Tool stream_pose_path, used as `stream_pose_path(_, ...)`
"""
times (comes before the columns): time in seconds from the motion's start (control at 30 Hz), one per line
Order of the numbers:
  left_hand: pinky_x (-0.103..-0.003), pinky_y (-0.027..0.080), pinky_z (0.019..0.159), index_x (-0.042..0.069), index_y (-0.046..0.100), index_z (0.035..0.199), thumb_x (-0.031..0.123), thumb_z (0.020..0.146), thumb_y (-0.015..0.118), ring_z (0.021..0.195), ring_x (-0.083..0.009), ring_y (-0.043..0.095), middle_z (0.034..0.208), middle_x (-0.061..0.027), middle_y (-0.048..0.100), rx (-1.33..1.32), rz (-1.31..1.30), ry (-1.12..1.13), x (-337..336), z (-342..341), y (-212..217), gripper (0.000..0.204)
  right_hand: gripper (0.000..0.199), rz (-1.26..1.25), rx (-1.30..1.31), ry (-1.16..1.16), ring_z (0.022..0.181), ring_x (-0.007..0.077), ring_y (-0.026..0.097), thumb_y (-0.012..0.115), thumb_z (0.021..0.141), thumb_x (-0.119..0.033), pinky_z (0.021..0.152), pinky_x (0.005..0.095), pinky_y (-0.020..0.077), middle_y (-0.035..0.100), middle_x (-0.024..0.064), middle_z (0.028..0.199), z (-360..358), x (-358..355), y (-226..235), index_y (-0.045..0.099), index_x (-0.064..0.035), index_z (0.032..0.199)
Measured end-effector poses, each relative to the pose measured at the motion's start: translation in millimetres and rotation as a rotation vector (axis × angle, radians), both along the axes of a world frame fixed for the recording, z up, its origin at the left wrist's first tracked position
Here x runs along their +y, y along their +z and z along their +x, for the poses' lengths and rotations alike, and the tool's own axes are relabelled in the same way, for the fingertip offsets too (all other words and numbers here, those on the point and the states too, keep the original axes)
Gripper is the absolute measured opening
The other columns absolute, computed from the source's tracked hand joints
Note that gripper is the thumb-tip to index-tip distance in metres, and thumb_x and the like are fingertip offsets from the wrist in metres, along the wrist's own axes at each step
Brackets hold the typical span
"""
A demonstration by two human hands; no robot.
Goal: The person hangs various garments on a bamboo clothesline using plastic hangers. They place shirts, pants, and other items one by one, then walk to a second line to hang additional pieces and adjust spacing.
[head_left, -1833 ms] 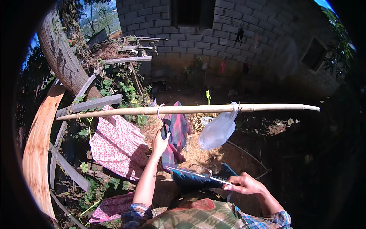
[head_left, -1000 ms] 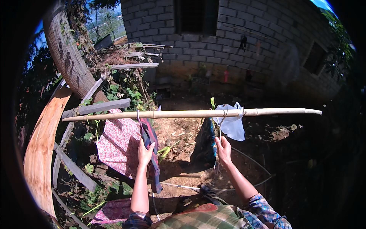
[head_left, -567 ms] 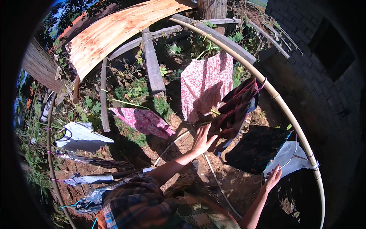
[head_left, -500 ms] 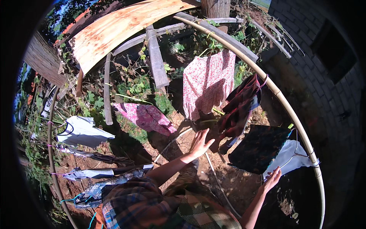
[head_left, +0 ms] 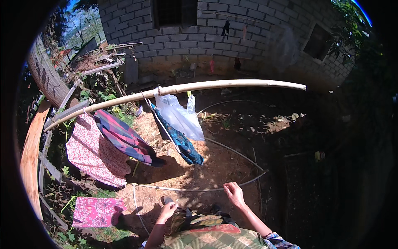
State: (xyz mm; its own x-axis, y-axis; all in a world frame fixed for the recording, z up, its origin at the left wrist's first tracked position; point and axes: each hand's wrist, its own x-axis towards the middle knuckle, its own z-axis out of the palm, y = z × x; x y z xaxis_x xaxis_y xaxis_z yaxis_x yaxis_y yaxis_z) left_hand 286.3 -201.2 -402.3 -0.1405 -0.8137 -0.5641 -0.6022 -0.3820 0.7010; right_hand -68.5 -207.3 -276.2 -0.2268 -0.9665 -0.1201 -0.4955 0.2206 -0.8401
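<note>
My right hand (head_left: 234, 194) rests with loose, empty fingers on the thin grey wire (head_left: 199, 190) running left-right just ahead, nearer than my open left hand (head_left: 167, 211), the long bamboo pole (head_left: 215, 86) well above.

Grey block wall (head_left: 248, 29); pink cloth (head_left: 96, 211) on ground

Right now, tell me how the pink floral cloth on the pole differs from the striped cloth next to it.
The pink floral cloth is pale pink with a small print and hangs broad; the striped cloth is dark, with purple and red bands, and hangs narrower, slanting right. Both drape over the bamboo pole.
</note>
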Motion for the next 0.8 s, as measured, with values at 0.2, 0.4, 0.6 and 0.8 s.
stream_pose_path(0.2,-0.03,0.047,0.083,-0.001,0.058,0.112,0.027,0.086,0.061,0.093,-0.019,0.061,0.1,-0.0149,0.064,0.211,0.132,-0.252,-44,-83,9,0.038,0.02,0.217,-0.282,-0.14,0.069,0.0086,0.058,0.056,0.089,-0.019,0.065,0.0255,0.0482,0.063,0.005,0.075,-60,89,6,0.063,-0.0025,0.097)
stream_pose_path(0.4,-0.026,0.045,0.083,0.002,0.06,0.11,0.024,0.085,0.062,0.091,-0.0135,0.058,0.097,-0.0077,0.064,0.108,0.142,-0.447,-105,-133,-2,0.033,0.023,0.29,-0.113,-0.422,0.07,0.0229,0.062,0.056,0.085,-0.023,0.065,0.034,0.0489,0.064,0.0134,0.076,-83,138,-13,0.063,-0.0037,0.095)
stream_pose_path(0.6,-0.024,0.046,0.07,0.003,0.061,0.107,0.022,0.088,0.058,0.079,-0.0093,0.058,0.087,-0.0032,0.064,0.059,0.156,-0.57,-139,-178,-13,0.026,0.026,0.46,-0.061,-0.611,0.081,0.0286,0.062,0.056,0.085,-0.027,0.073,0.0379,0.0482,0.063,0.0158,0.088,-88,189,-28,0.063,-0.0047,0.096)
stream_pose_path(0.8,-0.024,0.047,0.069,0.003,0.061,0.107,0.021,0.088,0.059,0.073,-0.01,0.057,0.086,-0.0033,0.064,0.019,0.277,-0.611,-159,-261,-23,0.026,0.023,0.46,-0.159,-0.699,0.081,0.0264,0.064,0.058,0.084,-0.022,0.072,0.035,0.0491,0.065,0.0157,0.088,-132,229,-46,0.063,-0.004,0.097)
